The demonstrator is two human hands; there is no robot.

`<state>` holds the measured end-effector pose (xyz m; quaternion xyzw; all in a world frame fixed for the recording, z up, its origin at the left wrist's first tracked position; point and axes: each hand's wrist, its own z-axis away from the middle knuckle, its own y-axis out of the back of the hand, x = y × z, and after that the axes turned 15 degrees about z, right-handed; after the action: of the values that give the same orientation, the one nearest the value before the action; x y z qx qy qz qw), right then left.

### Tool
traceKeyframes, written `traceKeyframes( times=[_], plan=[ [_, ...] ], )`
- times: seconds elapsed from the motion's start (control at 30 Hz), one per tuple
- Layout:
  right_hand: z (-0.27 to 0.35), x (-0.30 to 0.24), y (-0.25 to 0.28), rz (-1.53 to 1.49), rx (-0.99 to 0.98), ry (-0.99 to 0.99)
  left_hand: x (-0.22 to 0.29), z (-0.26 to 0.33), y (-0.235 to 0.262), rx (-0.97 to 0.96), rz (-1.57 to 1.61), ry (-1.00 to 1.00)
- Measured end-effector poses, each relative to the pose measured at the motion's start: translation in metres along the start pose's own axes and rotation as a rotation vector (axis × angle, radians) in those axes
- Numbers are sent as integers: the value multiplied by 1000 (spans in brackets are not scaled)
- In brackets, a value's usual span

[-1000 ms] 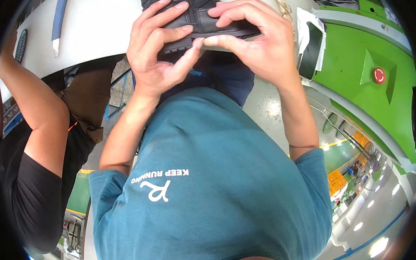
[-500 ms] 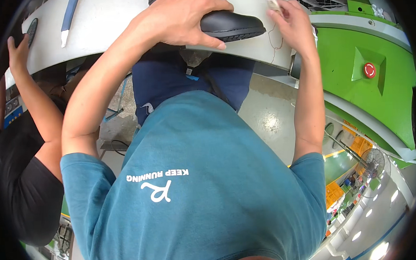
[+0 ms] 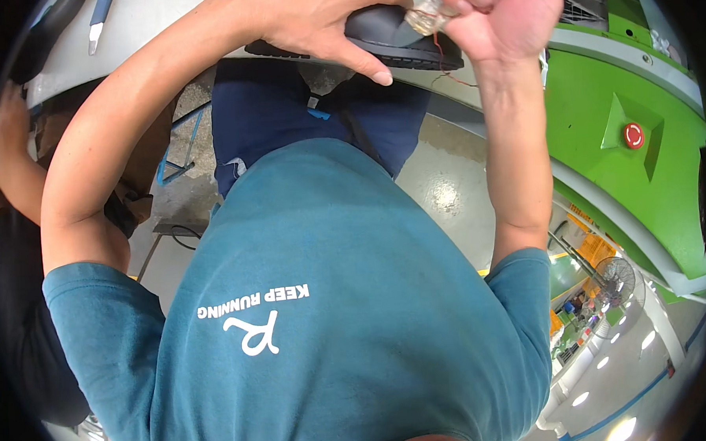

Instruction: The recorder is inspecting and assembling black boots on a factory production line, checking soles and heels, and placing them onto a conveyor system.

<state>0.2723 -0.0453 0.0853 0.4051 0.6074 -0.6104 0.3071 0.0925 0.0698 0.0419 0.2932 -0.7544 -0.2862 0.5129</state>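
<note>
Black shoe sole (image 3: 408, 48): dark, ribbed along its edge, lying at the near edge of the pale bench (image 3: 163, 24), at the top of the view.
Left hand (image 3: 321, 21): laid over the sole from the left, fingers spread and curved, thumb stretched down past the sole's rim; it grips the sole.
Right hand (image 3: 501, 13): just right of the sole, fingers drawn together, pinching a small clear piece (image 3: 427, 14) right above the sole's upper face.
Thin thread (image 3: 445, 63): reddish, hanging from the clear piece across the sole's edge and trailing below the rim.
Person's clothing: teal shirt (image 3: 333, 316) with white print fills the lower view; dark blue trousers (image 3: 285, 113) show under the bench edge.
Bench, far left: a blue-handled tool (image 3: 98, 19) lies near the top edge, well apart from the sole.
Co-worker: an arm (image 3: 7, 157) and black sleeve at the left rim.
Right side: green machine housing (image 3: 599, 91) with a red button (image 3: 634, 136).
</note>
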Motion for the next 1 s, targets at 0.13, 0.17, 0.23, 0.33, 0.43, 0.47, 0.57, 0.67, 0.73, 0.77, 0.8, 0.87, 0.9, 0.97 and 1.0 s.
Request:
traceKeyframes(
  times=[0.13, 0.17, 0.23, 0.33, 0.43, 0.47, 0.57, 0.67, 0.73, 0.77, 0.8, 0.87, 0.9, 0.97, 1.0],
  plan=[
    [-4, 0, -3, 74, -5, -22, 1, 2, -2, -6, 18, 59],
    [-6, 3, -3, 84, -29, -19, 1, 2, -4, 16, 35, 66],
    [-4, 11, -14, 66, 37, -14, 0, -2, -6, -7, 17, 94],
    [-1, 29, -36, 48, 144, -38, -5, 2, -14, 108, 48, 25],
    [0, 32, -30, 39, 226, 7, -7, 2, -13, 93, 44, 33],
    [-3, 35, -20, 42, 217, 5, -7, 2, -11, 54, 32, 57],
    [-6, 34, -16, -21, 164, -18, -14, 1, -14, 44, 141, 6],
    [-16, 28, -6, -77, 64, -160, -12, -2, -10, -2, 229, 53],
    [-23, 20, -2, -94, -13, -300, -6, -4, -1, -69, 238, 68],
    [-24, 18, 0, -112, -23, -334, -3, -5, 2, -78, 234, 54],
    [-25, 16, 2, -131, -34, -369, 0, -3, 3, -37, 214, 3],
    [-26, 16, 10, -132, -94, -381, 0, -5, 4, -8, 181, -48],
    [-23, 19, 6, -126, -23, -341, -1, -6, 3, -15, 164, -42],
    [-12, 25, -11, -115, 129, -265, -4, -5, 0, -2, 137, -65],
    [-5, 18, -19, 20, 142, -222, -3, -4, -2, 17, 129, -93]
  ],
)
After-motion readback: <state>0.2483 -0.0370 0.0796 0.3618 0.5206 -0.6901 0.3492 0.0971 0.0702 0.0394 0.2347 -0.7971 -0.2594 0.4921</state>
